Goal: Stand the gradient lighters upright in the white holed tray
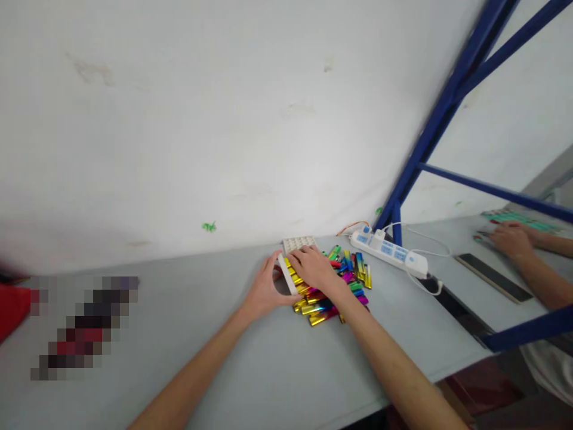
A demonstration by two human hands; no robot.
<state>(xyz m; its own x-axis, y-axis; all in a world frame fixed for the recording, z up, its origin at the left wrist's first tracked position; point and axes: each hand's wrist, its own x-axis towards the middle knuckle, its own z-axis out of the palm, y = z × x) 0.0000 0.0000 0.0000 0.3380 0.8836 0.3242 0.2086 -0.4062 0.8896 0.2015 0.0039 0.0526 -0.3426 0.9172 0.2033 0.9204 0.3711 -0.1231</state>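
Metallic, brightly coloured lighter-like pieces (317, 307) lie in a heap on the grey table (179, 334), in gold, blue, red, green and purple. My left hand (264, 291) grips a thin white strip or tray edge (287, 275) at the heap's left side, thumb at its near end and fingers at its far end. Over the gold pieces beside that strip lies my right hand (313, 269), fingers bent and their tips near the strip; whether it grips a piece is hidden. Behind the hands, against the wall, is a white gridded tray (299, 243).
A white power strip (389, 251) with cables lies right of the heap. Blue metal frame bars (441, 113) rise at the right. Beyond them are another person's hands (514, 239) and a dark flat bar (492, 278). Something red (15, 307) sits far left.
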